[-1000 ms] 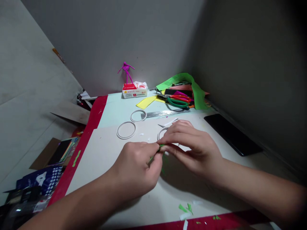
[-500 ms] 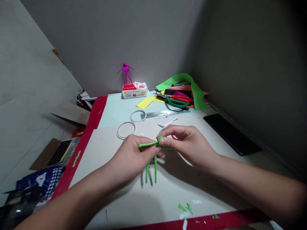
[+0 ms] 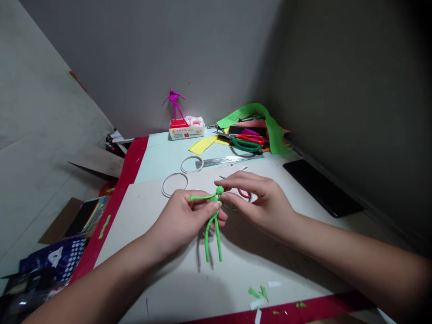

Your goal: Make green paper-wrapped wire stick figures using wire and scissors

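A green paper-wrapped stick figure [image 3: 217, 225] with a round head and two dangling legs is upright above the table. My left hand [image 3: 185, 216] is closed on its body, thumb in front. One of its arms sticks out leftward over that hand. At the head, the thumb and index finger of my right hand [image 3: 259, 198] curl round it from the right, with a small gap between the fingertips. The figure's other arm is mostly hidden under the right hand. Behind that hand, red-handled scissors [image 3: 243, 193] are partly covered.
Two white rings [image 3: 174, 184] and a bundle of thin wires [image 3: 229, 160] lie beyond the hands. Farther back are green-handled scissors [image 3: 248, 145], crepe paper strips [image 3: 276, 135] and a magenta figure [image 3: 173, 99] by a tissue pack [image 3: 187, 129]. A black phone [image 3: 322, 186] lies right; scraps [image 3: 258, 292] are near.
My right fingers have loosened their pinch and shifted, so the green head now shows between them. The figure has turned slightly, showing more of its body and legs. The view has shifted a little.
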{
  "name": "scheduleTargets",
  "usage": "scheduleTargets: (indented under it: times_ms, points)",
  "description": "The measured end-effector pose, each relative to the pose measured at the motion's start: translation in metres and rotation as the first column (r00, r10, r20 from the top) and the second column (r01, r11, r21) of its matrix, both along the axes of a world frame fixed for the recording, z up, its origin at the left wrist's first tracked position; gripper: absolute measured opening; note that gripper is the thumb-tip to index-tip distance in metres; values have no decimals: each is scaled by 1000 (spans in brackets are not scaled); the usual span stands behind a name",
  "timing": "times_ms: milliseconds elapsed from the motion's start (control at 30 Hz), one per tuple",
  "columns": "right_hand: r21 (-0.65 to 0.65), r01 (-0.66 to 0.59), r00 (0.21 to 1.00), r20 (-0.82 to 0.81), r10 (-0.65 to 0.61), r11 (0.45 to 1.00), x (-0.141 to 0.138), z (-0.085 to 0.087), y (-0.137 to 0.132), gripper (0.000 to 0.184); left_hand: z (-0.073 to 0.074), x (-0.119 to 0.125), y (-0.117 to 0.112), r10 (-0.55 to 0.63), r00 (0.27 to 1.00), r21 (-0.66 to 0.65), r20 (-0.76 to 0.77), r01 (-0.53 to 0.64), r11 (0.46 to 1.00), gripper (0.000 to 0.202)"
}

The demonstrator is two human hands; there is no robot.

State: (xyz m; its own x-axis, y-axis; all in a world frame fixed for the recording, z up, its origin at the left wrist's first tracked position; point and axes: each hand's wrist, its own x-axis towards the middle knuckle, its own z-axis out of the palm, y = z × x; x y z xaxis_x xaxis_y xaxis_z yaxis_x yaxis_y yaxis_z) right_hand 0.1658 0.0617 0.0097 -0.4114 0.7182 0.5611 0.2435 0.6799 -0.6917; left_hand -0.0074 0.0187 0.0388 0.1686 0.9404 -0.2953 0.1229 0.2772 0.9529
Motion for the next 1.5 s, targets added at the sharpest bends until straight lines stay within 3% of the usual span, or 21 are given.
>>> scheduleTargets:
  times_ms: [133,333,433,533,733,933,1100,1167,1300,1500]
  points:
    - [211,45,997,56,-58,976,3,-3,0,36,-2,1,1,-4,1000,-1,-12,4,1000,15]
    - [434,13,991,117,-71,901,3,-3,5,15,-5,-2,2,-43,995,85,-93,51,995,17]
    - [358,-4,996,81,-26,934,2,-1,5,14,-5,-3,1,-74,987,125,-139,92,988,20]
    - [185,-34,999,44,27,982,1,3,5,11,-4,-3,-1,-76,982,161,-171,104,981,20]
    - [40,-65,998,30,64,997,-2,8,3,9,-4,-3,-1,-85,980,127,-178,109,986,21]
    - [-170,-88,993,-89,73,982,-3,5,3,5,-2,-4,1,-99,979,119,-176,121,986,20]
    - [-393,-163,978,-183,96,905,-5,0,5,6,1,-3,0,-33,999,-10,-12,32,999,13]
    - [-391,-169,979,-173,109,905,-5,1,5,9,1,-4,1,-42,998,-25,42,43,999,11]
    - [-234,-93,989,-136,62,968,-2,6,1,21,1,-4,1,-69,995,-2,67,70,998,11]
    - [-198,-44,988,-157,13,979,-1,10,-2,10,2,0,0,-72,997,49,-29,74,996,16]
